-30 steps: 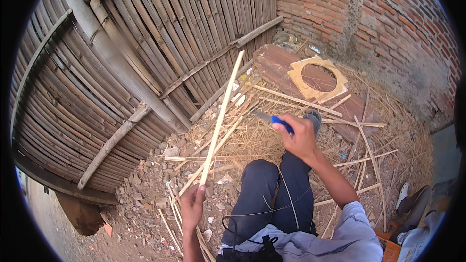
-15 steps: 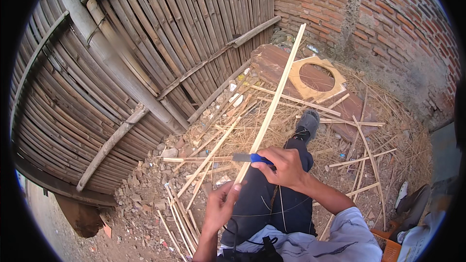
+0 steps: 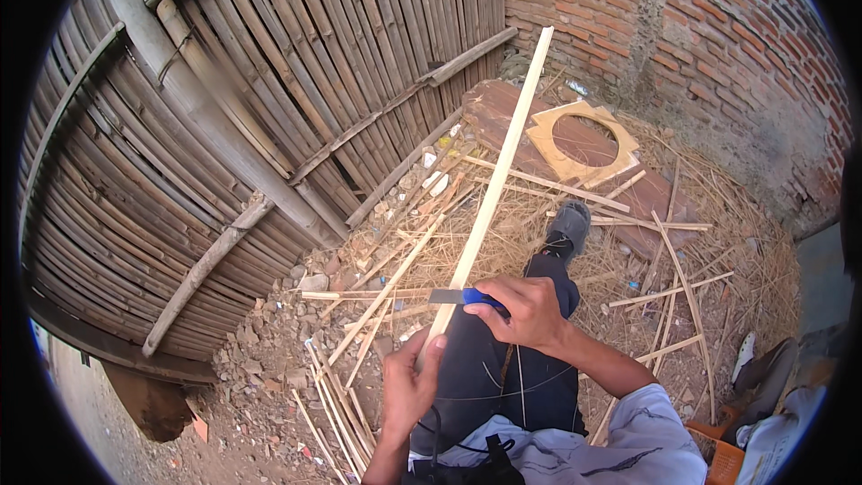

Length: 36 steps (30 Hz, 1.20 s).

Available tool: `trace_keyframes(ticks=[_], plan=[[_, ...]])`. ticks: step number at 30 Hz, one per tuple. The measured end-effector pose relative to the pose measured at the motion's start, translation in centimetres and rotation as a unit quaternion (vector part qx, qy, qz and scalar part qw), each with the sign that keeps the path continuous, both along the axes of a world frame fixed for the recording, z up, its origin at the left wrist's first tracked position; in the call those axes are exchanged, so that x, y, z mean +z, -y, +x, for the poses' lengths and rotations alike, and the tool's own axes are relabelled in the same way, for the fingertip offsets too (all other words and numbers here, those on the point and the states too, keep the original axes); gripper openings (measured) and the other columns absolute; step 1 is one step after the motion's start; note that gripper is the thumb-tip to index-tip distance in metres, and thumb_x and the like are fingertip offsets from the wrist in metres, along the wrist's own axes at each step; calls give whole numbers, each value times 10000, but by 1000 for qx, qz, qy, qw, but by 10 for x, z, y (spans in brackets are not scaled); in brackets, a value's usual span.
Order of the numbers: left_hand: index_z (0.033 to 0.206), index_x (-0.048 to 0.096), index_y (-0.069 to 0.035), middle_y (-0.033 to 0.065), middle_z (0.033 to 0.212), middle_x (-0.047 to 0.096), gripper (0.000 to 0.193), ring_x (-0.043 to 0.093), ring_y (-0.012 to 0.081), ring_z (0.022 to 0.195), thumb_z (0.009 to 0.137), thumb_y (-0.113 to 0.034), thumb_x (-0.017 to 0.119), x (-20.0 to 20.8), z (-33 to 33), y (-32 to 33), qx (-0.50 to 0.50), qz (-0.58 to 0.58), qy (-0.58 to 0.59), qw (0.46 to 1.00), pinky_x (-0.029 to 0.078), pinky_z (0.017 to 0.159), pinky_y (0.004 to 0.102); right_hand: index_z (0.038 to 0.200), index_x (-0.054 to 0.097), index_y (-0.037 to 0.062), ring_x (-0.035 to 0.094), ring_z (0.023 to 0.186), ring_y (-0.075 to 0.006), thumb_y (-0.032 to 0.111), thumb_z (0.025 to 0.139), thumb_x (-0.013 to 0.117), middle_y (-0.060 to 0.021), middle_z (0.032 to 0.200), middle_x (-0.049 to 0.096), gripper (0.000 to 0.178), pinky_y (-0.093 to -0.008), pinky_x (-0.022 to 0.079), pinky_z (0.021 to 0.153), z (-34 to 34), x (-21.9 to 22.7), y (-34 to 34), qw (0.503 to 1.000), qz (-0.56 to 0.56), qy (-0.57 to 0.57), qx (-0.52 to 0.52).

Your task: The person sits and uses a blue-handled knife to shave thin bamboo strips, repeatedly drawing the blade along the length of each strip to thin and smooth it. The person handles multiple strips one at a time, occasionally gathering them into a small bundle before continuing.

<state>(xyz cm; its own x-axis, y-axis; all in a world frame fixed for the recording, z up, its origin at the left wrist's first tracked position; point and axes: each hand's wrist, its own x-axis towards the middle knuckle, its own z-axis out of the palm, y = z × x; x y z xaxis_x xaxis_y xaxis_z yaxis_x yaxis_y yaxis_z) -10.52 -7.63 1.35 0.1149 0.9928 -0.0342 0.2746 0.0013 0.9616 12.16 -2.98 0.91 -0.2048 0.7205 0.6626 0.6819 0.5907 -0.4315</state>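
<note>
A long pale bamboo strip slants up and away from my lap toward the brick wall. Its near end is gripped by my left hand, thumb on top. My right hand is closed round the blue handle of a knife. The flat metal blade lies crosswise over the strip, a little beyond my left thumb. Whether the edge has entered the bamboo I cannot tell. Both hands are over my dark trousers.
Cut bamboo strips lie scattered on straw and rubble. Farther off, a board with a round hole rests on a brown panel. A bamboo wall stands left, a brick wall behind. Another person's leg shows at right.
The bamboo strip's far end has swung slightly left and up. My left hand has shifted slightly, still gripping the strip; the knife sits slightly lower across it.
</note>
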Motion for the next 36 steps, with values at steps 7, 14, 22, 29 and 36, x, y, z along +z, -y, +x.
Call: trace_keyframes(ticks=[7,14,22,29,36], plan=[[1249,758,12,42,766,695,290,535,63,672,1068,-208,702,-6,-13,10,-6,5,-51,999,423,585,285,1030,762,69,745,651,-259,325,954,811,-96,849,765,272,-349,561,549,15,5,-10,998,40,-12,-57],[1202,781,-5,-33,686,581,275,441,39,621,1064,-236,726,-35,-70,55,-34,-92,-53,994,321,533,267,1025,771,33,733,639,-300,294,1006,751,-134,781,755,263,-395,539,590,90,16,-59,976,41,-44,-208],[1202,780,23,-69,730,599,290,471,36,634,1082,-229,703,-79,-165,62,-59,-173,9,983,343,544,262,1064,778,45,684,595,-322,326,1037,705,-146,757,734,291,-418,507,587,183,34,-119,931,70,-102,-344],[1172,796,11,-83,677,513,389,410,37,614,1091,-347,668,-128,-166,43,146,-122,-99,977,302,568,260,1061,776,51,696,607,-280,377,1046,705,-125,731,714,334,-398,505,567,112,31,-86,970,-16,-61,-236],[1200,786,8,-35,726,592,299,491,62,692,1097,-245,664,-55,-44,-11,31,-31,36,998,416,628,267,1052,763,50,756,681,-277,309,973,796,-119,894,788,273,-373,574,584,-1,-15,-24,997,-27,-65,-15]])
